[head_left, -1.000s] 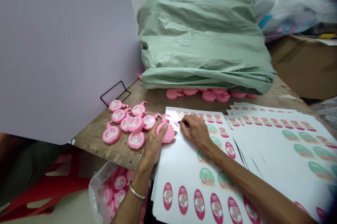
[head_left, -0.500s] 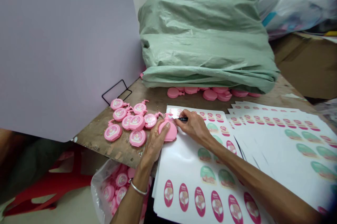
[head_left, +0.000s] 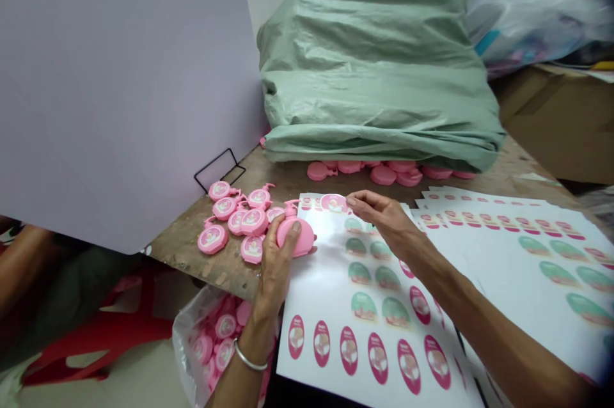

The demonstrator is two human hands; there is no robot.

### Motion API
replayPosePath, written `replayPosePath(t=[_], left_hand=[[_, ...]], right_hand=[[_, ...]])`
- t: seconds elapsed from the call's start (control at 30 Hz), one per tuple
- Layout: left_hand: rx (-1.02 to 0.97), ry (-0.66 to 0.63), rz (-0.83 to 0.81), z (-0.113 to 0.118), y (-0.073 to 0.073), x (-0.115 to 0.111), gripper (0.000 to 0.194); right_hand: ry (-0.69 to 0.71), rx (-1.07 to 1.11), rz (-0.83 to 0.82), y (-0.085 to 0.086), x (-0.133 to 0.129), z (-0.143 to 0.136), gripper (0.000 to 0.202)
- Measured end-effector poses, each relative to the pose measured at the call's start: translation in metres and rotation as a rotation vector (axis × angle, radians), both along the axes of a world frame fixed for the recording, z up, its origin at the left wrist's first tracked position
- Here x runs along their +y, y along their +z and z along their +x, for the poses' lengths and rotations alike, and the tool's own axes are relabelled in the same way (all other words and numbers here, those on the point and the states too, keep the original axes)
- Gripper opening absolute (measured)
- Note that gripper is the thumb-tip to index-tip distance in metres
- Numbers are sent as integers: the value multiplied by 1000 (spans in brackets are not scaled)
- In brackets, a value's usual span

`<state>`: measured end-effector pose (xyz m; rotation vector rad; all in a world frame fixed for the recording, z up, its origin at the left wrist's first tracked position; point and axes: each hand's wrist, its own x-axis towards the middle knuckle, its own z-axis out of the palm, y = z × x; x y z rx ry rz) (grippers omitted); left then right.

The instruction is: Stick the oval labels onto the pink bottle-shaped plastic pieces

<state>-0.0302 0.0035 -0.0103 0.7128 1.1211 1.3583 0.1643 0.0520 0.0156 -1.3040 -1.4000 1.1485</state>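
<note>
My left hand [head_left: 278, 261] is closed round a plain pink pump bottle [head_left: 296, 236], over the left edge of a white sticker sheet [head_left: 311, 293]. Between the fingertips of my right hand [head_left: 378, 213] is a pink-and-white oval sticker [head_left: 334, 203], lifted near the sheet's top edge, to the right of the bottle. The sheet bears green arched stickers and pink oval ones. Left of my left hand lie several labelled pink pump bottles [head_left: 254, 221] on the wooden table [head_left: 185, 238].
A large green sack [head_left: 378, 82] sits at the back, with more pink bottles [head_left: 384, 174] along its lower edge. Overlapping sticker sheets [head_left: 503, 267] lie at right. Below the table edge is a plastic bag of pink bottles [head_left: 185, 325]. A person's arm [head_left: 22, 261] shows at far left.
My right hand has moved right and slightly up, and a sticker now shows at its fingertips. The dark pen-like object is no longer visible. My left hand and its bottle have shifted slightly left and tilted.
</note>
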Motion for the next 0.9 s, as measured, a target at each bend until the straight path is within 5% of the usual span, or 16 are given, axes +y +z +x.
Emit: replayPosePath(t=[0.2,0.4,0.57,0.9], left_hand=[[-229,-166,-191,14,32,-17,52],[-405,-356,-236,22,24,-23,30],[-545,-515,-321,20,18,-24,32],[-498,-491,-363,16,20,-20,37]], right_hand=[[85,-54,79,13,-47,-12,32],[64,-79,53,6,-64,-6,26],[64,-23,12,-2,-64,-1,30],[106,-141,3,-3,-66,9,33]])
